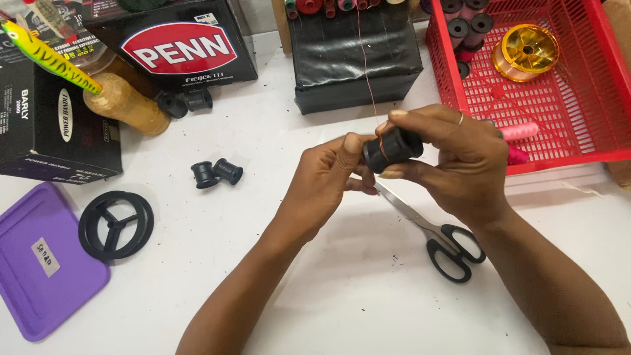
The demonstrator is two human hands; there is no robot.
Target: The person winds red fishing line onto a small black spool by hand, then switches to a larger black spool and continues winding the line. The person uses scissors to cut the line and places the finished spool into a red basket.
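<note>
Black spool (392, 149) sits pinched between both your hands, left hand (328, 181) and right hand (460, 161), with only a few turns of copper thread (383, 146) on (most winding remains).

Bright, even overhead light, soft shadows under the hands (394, 164), sharp focus.

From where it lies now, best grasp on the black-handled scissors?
Probably the black loop handles of the scissors, coming from the near right. They lie flat on the white table with handles toward the person and clear of everything, while the blade tips run under the right hand, which, with the left hand, holds a black spool.
</note>
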